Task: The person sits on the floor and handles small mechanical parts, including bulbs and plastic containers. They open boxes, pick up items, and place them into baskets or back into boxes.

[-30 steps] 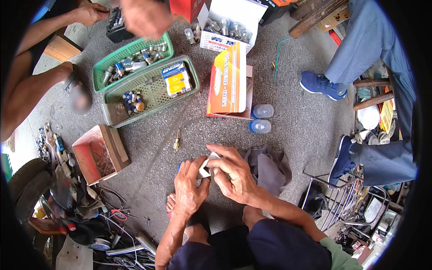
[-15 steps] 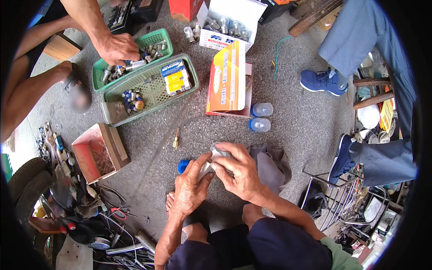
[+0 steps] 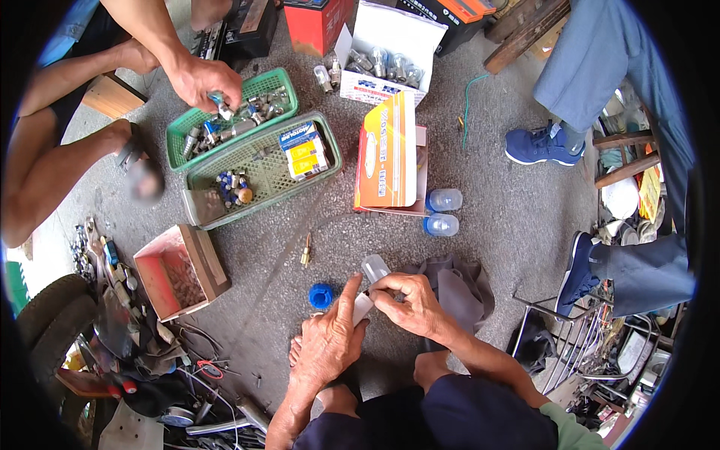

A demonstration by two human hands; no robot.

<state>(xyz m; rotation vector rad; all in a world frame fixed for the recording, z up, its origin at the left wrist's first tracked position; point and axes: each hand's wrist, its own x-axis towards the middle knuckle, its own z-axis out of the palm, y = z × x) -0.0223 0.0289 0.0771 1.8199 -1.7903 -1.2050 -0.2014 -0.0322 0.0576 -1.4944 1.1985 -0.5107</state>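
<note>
So you've got the grey floor [image 3: 517, 202] as your work area, and the biggest thing on it is that long pale-green basket [image 3: 266, 178], set right alongside the brighter green basket [image 3: 175, 142] full of bulbs. Right of those there's the open white box [image 3: 397, 34] with more bulbs, then the orange-and-white box [image 3: 388, 161] just below it. Off to your left, the wooden box [image 3: 211, 259] sits tilted, and the dark grey cloth [image 3: 456, 289] is bunched beyond your right hand [image 3: 412, 304]. Your left hand [image 3: 330, 345] is gripping the small white piece [image 3: 362, 306], right between both hands. Your right thumb and fingers are drawn together at its upper end, but I can't tell if they're pinching it. A clear container [image 3: 375, 268] is just past your fingertips, held or standing, can't say. Smallest stuff: a blue cap [image 3: 321, 296] near your left hand and a brass fitting [image 3: 306, 253] above that.
</note>
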